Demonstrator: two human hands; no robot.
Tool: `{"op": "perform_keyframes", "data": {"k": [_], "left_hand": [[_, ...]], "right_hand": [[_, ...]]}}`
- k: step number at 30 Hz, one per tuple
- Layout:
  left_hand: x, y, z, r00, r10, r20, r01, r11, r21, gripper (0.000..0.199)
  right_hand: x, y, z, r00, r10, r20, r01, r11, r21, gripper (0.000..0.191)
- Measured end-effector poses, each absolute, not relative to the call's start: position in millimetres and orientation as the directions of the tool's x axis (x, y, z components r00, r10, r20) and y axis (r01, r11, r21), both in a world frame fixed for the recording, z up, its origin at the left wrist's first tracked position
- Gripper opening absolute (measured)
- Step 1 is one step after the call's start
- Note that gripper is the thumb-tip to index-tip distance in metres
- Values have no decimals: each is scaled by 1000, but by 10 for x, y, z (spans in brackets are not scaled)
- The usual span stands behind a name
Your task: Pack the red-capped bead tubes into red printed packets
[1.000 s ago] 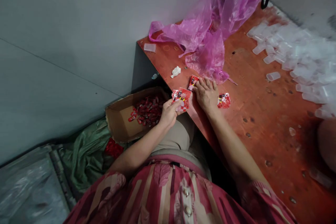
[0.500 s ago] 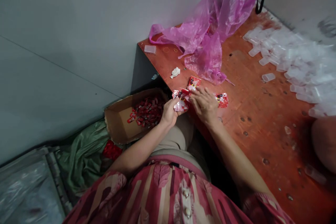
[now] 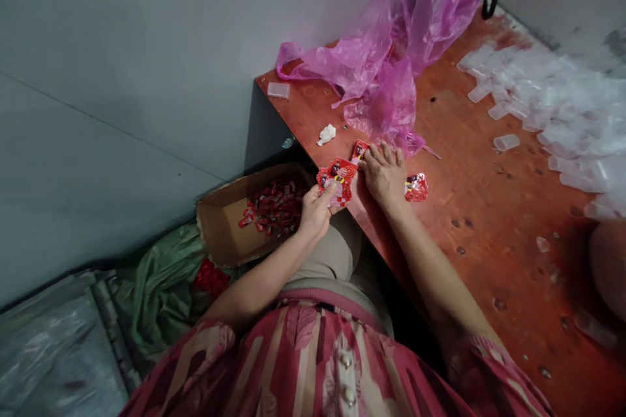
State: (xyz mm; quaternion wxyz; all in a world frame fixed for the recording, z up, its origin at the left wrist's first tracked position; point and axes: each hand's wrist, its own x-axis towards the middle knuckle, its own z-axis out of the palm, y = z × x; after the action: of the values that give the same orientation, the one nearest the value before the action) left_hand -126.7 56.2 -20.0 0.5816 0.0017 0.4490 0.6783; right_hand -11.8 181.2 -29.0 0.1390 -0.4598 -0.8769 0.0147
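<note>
My left hand (image 3: 317, 212) is closed on a small fanned bunch of flat, glossy red printed cards (image 3: 342, 174), thumb on top, over the table's near-left edge. A short stack of similar red cards (image 3: 360, 150) lies on the table just beyond. Its right edge is under the fingertips of my right hand (image 3: 385, 176); the fingers are bent and seem to grip a card there, though the thumb is partly hidden. To the right of that hand sits another small red pile (image 3: 416, 187).
A cardboard box (image 3: 208, 228) of small red pieces stands below, left of my knees. On the orange-red table (image 3: 479, 208) lie a crumpled pink plastic bag (image 3: 386, 91), a white scrap (image 3: 326, 135) and many clear plastic cases (image 3: 562, 104). Someone's skin (image 3: 606, 267) shows at the right edge.
My right hand has moved off the cards in my left hand, onto the stack on the table. The held cards now show their printed faces more fully. The view has shifted slightly.
</note>
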Motion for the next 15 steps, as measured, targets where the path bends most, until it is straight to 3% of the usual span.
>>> {"op": "perform_keyframes", "data": {"k": [7, 15], "left_hand": [[-1272, 554, -230, -321, 791, -520, -789, 80, 609, 44], [-1277, 541, -218, -347, 780, -520, -798, 46, 600, 42]], "right_hand": [[-137, 1766, -338, -557, 770, 312, 772, 618, -149, 30], [-7, 1732, -199, -469, 756, 456, 723, 626, -294, 31]]}}
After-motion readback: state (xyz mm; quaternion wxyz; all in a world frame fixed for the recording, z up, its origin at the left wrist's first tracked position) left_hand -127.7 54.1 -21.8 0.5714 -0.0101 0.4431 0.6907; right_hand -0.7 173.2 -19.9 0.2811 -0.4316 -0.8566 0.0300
